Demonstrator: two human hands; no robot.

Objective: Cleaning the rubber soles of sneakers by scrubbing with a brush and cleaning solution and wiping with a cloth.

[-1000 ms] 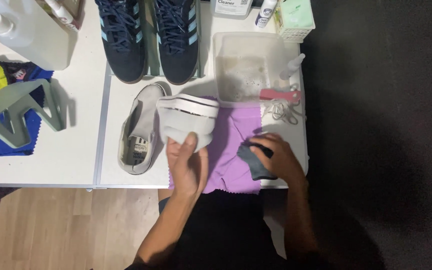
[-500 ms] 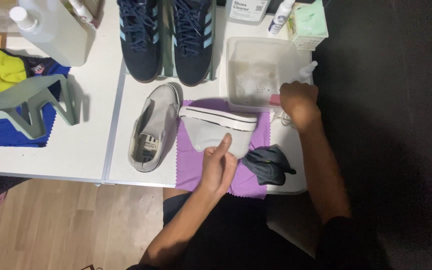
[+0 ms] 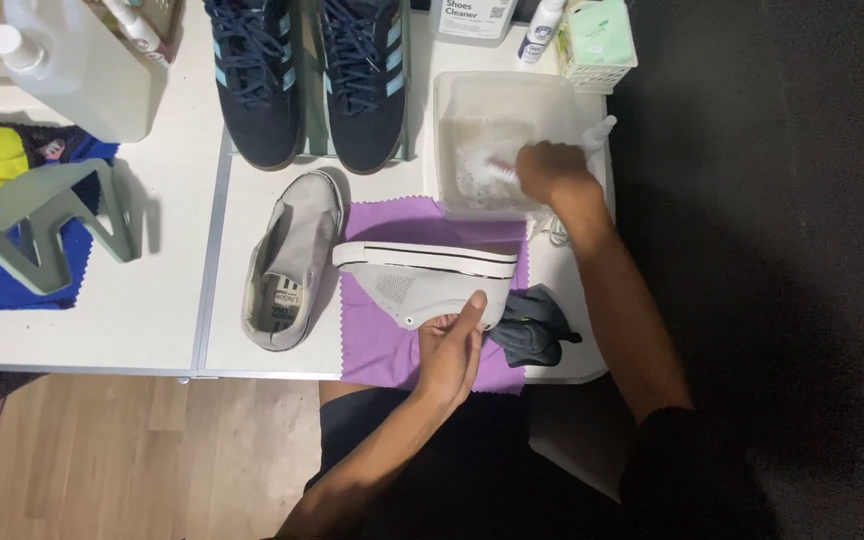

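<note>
While the left hand (image 3: 449, 345) grips the white shoe (image 3: 432, 283), the right hand (image 3: 550, 172) clasps a brush (image 3: 492, 168) in the tub (image 3: 452, 120).

Left hand (image 3: 449, 345) steadies white sneaker (image 3: 427, 283) on purple cloth (image 3: 377, 345); right hand (image 3: 549, 170) dips brush (image 3: 492, 172) in tub (image 3: 452, 110).

Left hand (image 3: 449, 345): bare, no glove, no ring or watch visible.
Right hand (image 3: 550, 172): bare, no glove; fingers partly blurred.
Forearms: both uncovered from wrist to elbow; no bands or straps seen.
Upper sleeve: dark, apparently black fabric begins above the right elbow, lower right of the frame.
Lap garment: black cloth, plain, no visible print, lower centre of the frame.
Markings: none discernible on clothing.
</note>
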